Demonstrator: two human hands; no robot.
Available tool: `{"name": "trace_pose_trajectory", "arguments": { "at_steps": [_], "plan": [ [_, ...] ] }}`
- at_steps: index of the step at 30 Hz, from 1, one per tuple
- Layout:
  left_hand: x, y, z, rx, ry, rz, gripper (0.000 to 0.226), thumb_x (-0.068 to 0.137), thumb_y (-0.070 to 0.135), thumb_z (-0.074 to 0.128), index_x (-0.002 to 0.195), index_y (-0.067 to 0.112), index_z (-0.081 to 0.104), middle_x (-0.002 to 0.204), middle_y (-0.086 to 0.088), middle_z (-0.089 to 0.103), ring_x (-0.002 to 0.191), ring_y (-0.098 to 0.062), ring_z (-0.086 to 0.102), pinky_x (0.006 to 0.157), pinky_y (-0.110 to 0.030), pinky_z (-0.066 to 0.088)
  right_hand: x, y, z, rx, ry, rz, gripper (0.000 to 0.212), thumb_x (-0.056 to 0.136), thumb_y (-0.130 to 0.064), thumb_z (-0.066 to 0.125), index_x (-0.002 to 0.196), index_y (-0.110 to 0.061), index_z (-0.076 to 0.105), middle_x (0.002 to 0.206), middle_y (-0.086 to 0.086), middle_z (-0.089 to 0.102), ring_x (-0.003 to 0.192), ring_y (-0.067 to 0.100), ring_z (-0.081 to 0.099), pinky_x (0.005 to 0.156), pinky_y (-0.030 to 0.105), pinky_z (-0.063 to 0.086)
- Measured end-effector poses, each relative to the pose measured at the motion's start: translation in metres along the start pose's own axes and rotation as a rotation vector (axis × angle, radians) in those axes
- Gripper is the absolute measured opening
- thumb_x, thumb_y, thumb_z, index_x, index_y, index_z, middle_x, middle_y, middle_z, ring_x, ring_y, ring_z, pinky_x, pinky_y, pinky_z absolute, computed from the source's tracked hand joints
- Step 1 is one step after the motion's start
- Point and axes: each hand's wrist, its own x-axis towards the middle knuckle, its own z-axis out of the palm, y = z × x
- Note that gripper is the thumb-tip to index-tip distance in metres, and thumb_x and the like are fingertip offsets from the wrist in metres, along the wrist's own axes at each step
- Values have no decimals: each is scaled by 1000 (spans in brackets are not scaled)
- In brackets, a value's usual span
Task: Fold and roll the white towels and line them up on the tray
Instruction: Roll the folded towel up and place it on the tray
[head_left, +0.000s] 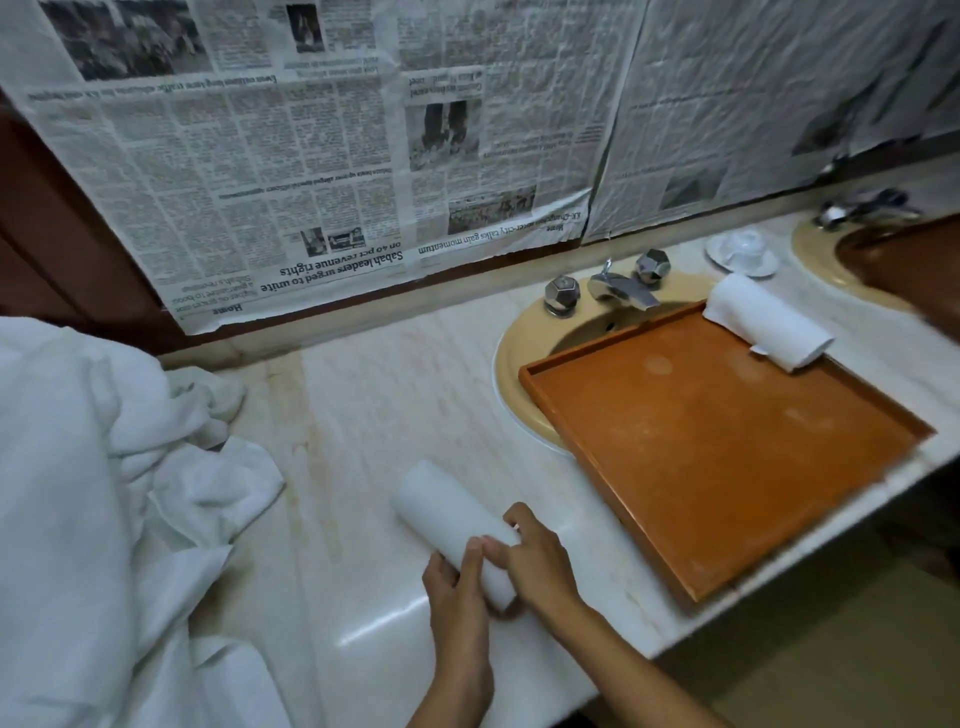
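The rolled white towel (457, 530) is a tight cylinder, gripped by the left hand (457, 587) and right hand (535, 561). It lies on the pale marble desk (363, 395). Newspaper (249, 156) covers the wall.

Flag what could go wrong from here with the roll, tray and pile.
1. Both hands, left hand and right hand, pinch only the near end of the rolled towel; the far end may loosen when it is lifted.
2. The tray sits over the sink and near the counter edge; a nudge might tip it.
3. The towel on the tray lies across the tray's far rim, so it could roll off.
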Motion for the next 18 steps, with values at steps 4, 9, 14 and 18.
{"name": "trace_pose_trajectory", "arguments": {
  "at_steps": [4,9,14,18],
  "plan": [
    [6,10,14,-81,31,-41,34,88,31,70,115,25,51,112,-11,68,96,-31,70,80,-58,57,-3,0,-8,181,-15,41,29,88,-42,64,93,-20,47,95,1,63,88,20,64,77,35,51],
    [2,37,46,-84,-3,-56,65,81,35,77,124,36,29,118,-9,61,98,-30,67,83,-56,57,-7,-9,-35,418,48,-17,30,97,-30,59,75,-17,42,68,-19,56,70,3,55,64,18,43],
    [-3,64,105,-33,-153,3,69,81,27,77,134,24,34,109,-10,65,93,-29,70,84,-55,57,6,-17,-93,472,144,-114,26,97,-33,57,76,-20,52,71,-11,59,70,6,58,66,26,44],
    [2,62,161,3,-261,-7,51,82,25,76,126,12,53,103,-14,72,88,-29,73,73,-47,60,26,1,-148,431,202,-99,32,93,-43,57,73,-20,50,72,-2,62,72,15,61,63,34,45]
  ]
}}
